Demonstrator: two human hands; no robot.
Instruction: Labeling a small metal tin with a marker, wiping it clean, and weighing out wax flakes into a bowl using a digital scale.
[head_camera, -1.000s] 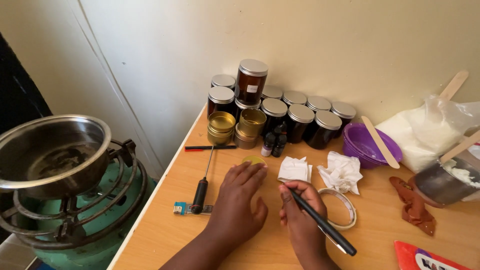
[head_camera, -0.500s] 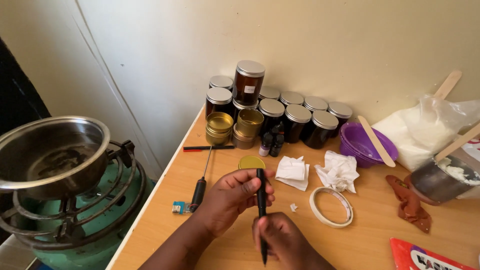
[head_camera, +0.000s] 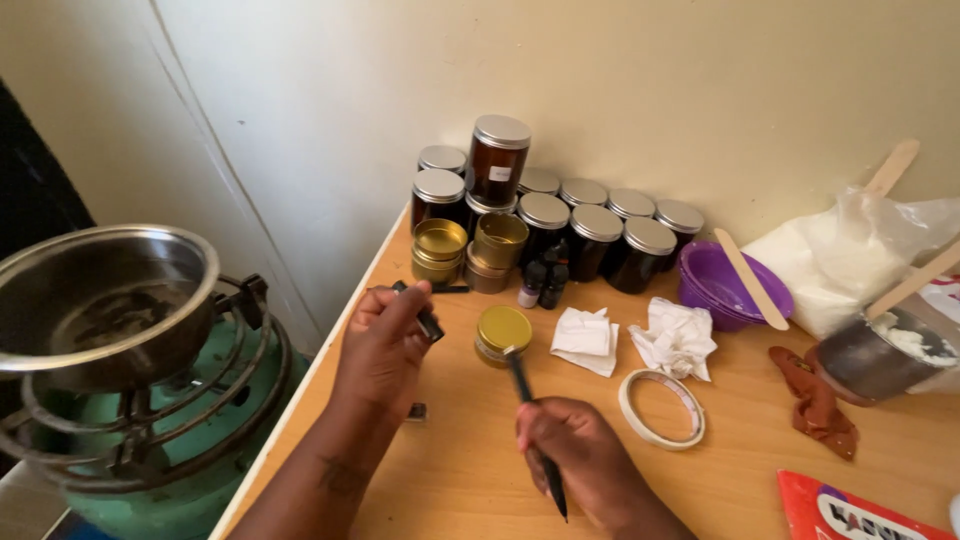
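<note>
Fingers of the right hand (head_camera: 580, 460) gripped a slim black pen (head_camera: 530, 415), its uncapped tip near the closed round gold tin (head_camera: 503, 333) on the wooden counter (head_camera: 480, 480). The left hand (head_camera: 385, 345) pinched the black cap (head_camera: 428, 322). Marking the tin probably came next, needing a steady tip. Beyond stood open gold tins (head_camera: 440, 245) and lidded amber jars (head_camera: 600, 240).

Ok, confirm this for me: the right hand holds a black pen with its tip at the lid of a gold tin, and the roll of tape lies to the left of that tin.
Not quite. In the head view the roll of tape lies to the right of the gold tin, not the left. The rest stands: the right hand holds the black pen with its tip at the tin's lid.
</note>
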